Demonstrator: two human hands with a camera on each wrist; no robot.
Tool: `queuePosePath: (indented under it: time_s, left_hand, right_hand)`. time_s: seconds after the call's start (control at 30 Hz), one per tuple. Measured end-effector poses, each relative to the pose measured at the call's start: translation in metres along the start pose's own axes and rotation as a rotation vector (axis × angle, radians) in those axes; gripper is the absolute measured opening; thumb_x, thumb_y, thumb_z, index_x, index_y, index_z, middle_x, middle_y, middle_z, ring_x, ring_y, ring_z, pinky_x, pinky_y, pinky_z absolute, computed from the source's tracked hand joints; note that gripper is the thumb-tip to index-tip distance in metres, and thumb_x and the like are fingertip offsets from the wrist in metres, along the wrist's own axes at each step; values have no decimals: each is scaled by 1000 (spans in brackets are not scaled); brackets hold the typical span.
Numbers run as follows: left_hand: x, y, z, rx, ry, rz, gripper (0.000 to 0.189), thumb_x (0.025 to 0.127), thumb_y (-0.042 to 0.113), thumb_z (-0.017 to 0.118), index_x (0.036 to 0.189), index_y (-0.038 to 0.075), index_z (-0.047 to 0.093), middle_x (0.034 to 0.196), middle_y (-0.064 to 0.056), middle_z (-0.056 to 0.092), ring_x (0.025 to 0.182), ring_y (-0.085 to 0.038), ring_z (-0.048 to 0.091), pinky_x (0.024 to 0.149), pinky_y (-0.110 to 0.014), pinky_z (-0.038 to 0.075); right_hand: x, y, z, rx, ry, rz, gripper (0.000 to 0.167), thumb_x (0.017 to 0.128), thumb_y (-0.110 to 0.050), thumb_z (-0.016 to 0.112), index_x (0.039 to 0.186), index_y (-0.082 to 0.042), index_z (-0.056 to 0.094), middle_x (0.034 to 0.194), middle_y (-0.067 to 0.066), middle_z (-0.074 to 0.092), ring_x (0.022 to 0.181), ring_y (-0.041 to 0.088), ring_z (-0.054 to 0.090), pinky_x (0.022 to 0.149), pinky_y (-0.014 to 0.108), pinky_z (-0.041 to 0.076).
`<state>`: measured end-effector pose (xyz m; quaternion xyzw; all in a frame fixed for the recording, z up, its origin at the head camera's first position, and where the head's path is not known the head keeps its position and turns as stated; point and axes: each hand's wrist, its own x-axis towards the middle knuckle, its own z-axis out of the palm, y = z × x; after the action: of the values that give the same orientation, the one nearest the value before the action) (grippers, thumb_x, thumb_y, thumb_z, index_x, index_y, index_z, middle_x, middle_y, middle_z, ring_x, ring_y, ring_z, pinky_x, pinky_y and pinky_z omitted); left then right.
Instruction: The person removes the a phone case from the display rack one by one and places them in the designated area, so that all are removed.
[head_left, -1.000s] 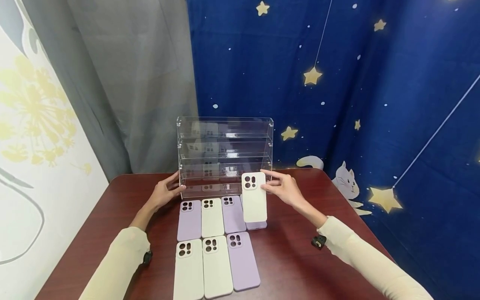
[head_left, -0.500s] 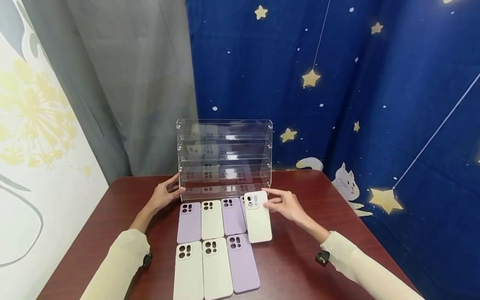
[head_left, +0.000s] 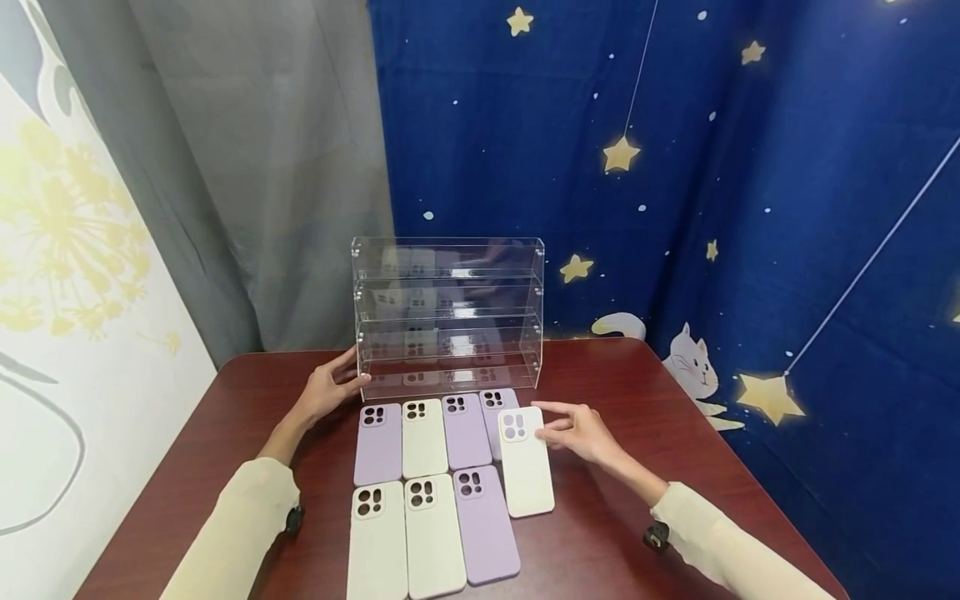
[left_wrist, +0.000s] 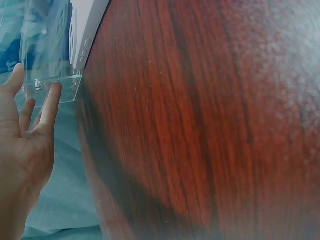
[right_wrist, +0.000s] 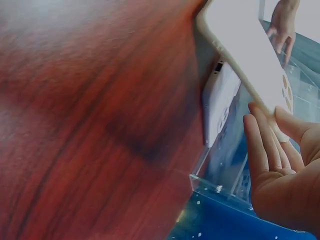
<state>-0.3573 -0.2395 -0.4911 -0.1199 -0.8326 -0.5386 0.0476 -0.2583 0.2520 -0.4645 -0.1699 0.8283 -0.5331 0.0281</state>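
My right hand pinches a white phone case by its upper right edge, thumb on the back and fingers behind. The case is tilted above the table, overlapping a purple phone case in the back row. My left hand rests against the left side of a clear acrylic display rack, its fingers fairly straight in the left wrist view. In front of the rack, several purple and white cases lie in two rows, among them a front purple case and a front white case.
A dark red wooden table carries everything. Behind it hang a grey curtain and a blue star-patterned curtain. The rack has several tiers and stands near the table's back edge.
My right hand has brought the white case down and toward me, slightly right, uncovering the purple case's camera end. My left hand stays at the rack.
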Motion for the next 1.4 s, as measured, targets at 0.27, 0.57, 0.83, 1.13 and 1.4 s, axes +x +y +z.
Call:
queuePosePath:
  time_s: [0.27, 0.57, 0.83, 1.13, 1.4]
  left_hand:
    - [-1, 0, 1, -9, 14, 6, 80, 98, 15, 75, 164, 12, 30, 163, -22, 37, 136, -45, 53, 92, -35, 59]
    - [-1, 2, 3, -71, 2, 10, 79, 97, 6, 74, 163, 3, 30, 163, -27, 33, 137, -51, 49, 88, -31, 60]
    - [2, -1, 4, -38, 12, 5, 80, 98, 9, 74, 164, 11, 30, 164, -20, 36, 137, -45, 52, 90, -30, 59]
    - [5, -3, 2, -58, 12, 1, 83, 96, 9, 76, 164, 7, 29, 165, -21, 34, 137, -46, 52, 91, -32, 59]
    - [8, -1, 3, -19, 12, 1, 81, 97, 13, 76, 164, 12, 31, 164, -17, 37, 136, -42, 55, 90, -32, 59]
  right_hand:
    - [-8, 15, 3, -67, -15, 36, 55, 87, -10, 85, 137, 0, 67, 91, 13, 80, 75, 21, 78, 66, 35, 64]
    - [-23, 32, 6, -96, -60, 27, 47, 84, -17, 89, 126, -2, 74, 85, 10, 80, 68, 20, 77, 60, 32, 63]
    - [-27, 31, 13, -110, -84, 23, 35, 82, -12, 89, 113, 2, 78, 78, 7, 79, 60, 21, 76, 55, 31, 61]
    - [-27, 31, 14, -120, -95, 22, 32, 81, -12, 89, 109, -1, 80, 75, 5, 78, 59, 19, 75, 54, 32, 61]
    - [-27, 31, 12, -142, -81, 27, 28, 80, -11, 89, 105, -2, 81, 74, 2, 78, 57, 19, 74, 52, 32, 61]
